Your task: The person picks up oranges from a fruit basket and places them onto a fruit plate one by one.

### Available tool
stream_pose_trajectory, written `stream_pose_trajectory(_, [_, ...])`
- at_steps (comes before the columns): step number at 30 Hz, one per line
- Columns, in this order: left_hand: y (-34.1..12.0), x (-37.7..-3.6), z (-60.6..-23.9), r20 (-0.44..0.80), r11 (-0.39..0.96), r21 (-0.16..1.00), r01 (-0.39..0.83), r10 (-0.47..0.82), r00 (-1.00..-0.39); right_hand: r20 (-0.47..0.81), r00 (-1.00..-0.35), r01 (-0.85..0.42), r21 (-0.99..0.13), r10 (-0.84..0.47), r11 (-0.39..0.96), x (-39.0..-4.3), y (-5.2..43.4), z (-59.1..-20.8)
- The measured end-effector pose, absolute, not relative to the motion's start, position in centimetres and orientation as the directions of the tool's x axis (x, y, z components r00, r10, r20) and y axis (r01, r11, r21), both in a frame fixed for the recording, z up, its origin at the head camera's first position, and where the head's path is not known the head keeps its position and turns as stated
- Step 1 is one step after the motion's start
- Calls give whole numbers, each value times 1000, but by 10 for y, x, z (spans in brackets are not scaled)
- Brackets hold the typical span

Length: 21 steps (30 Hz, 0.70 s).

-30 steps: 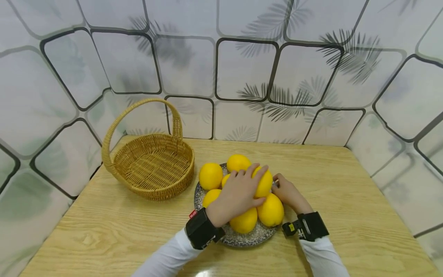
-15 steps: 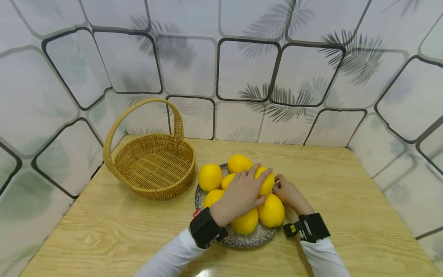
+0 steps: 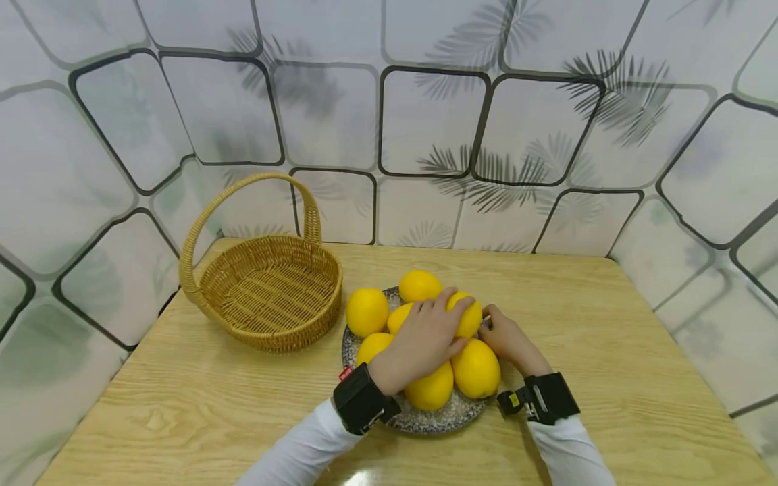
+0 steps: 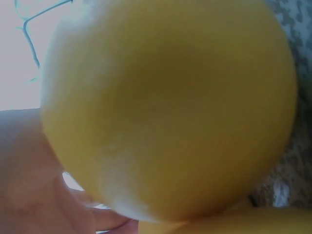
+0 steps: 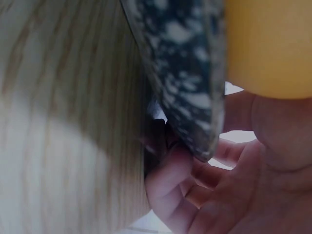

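Several yellow lemons [image 3: 477, 368] are heaped on a dark speckled plate [image 3: 439, 418]. My left hand [image 3: 421, 343] reaches across the heap, its fingers over the lemon [image 3: 468, 317] on the right and its thumb lower against it. Close in the left wrist view, another lemon [image 4: 170, 112] fills most of the picture and hides much of the hand. At the plate's right side, my right hand [image 3: 509, 341] grips the rim. In the right wrist view its fingers [image 5: 170, 183] curl round the plate's edge [image 5: 187, 78], beside a lemon [image 5: 273, 48].
A wicker basket [image 3: 325, 317] with a tall arched handle stands left of the plate, with nothing in it. Both stand on a wooden table [image 3: 182, 405]. Patterned panels [image 3: 425, 135] enclose the back and sides. A small red tag [image 3: 345, 373] shows at the plate's left edge.
My left hand has shifted slightly right over the lemons. The lemon at the plate's left edge sits a little further left and nearer. My right hand keeps its place at the rim.
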<state>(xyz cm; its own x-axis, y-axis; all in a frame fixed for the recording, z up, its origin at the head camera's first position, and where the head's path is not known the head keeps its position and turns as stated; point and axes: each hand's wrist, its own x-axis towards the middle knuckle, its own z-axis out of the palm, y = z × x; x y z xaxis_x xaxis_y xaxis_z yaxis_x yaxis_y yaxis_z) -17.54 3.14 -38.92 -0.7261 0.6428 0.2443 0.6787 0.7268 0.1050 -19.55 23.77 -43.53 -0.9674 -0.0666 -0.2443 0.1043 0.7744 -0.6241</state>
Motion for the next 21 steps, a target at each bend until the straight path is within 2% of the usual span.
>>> stream_pose_trajectory(14, [29,-178,-392,234,725,82,684,653,-720,-249,-967,113,-610,-55,784,-198,238,-436])
stream_pose_trajectory(21, [27,-176,-393,210,738,30,675,655,-726,-249,-967,114,-615,-55,780,-197,237,-435])
